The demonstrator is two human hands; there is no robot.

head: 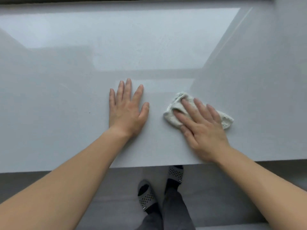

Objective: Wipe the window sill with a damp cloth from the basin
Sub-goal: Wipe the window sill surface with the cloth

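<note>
Head view. Sill [66, 100], pale grey and glossy, fills most of the frame, its near edge running across at 6 o'clock. Window frame is a dark strip at 12 o'clock. No basin in view.

Left hand [127, 108] lies flat on the sill, palm down, fingers spread toward 12 o'clock, holding nothing; looks like a brace.

Right hand [201, 128] lies at 3 o'clock of the left, well apart from it. It presses flat on the cloth [176, 112], fingers extended toward 11 o'clock, not curled round it. The cloth is white, bunched, pinned between palm and sill; it sticks out past the fingertips at 10 o'clock and past the little-finger side at 3 o'clock.

Socked feet [147, 196] on the floor below the sill edge.

Judgement: wiping is under way near the front edge, right of centre. To do it well:
- spread the bunched cloth flatter for more contact
- keep even palm pressure
- work overlapping strokes from the window side back to the near edge
- move the bracing hand before wiping its patch

Cannot tell which areas are already wiped; glare hides any wet sheen.
</note>
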